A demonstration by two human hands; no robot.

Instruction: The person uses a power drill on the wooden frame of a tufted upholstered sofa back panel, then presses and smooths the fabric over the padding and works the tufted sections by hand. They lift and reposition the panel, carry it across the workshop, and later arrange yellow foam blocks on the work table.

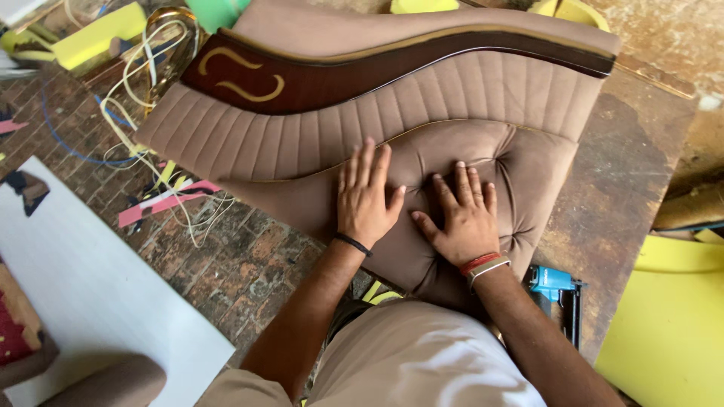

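Note:
A brown upholstered panel (392, 120) lies across a worn wooden workbench (618, 196). It has a dark wooden band with a gold curl, a ribbed strip and a tufted cushion part. My left hand (366, 197) lies flat on the tufted fabric, fingers spread, a black band on its wrist. My right hand (461, 215) presses flat beside it near a tuft dimple, with red and white bands on the wrist. Neither hand holds anything.
A blue staple gun (556, 290) rests on the bench by my right forearm. Yellow foam sheet (671, 324) sits at the right. A white board (90, 286) lies on the brick floor at left, with tangled cords (151, 98) and scraps beyond it.

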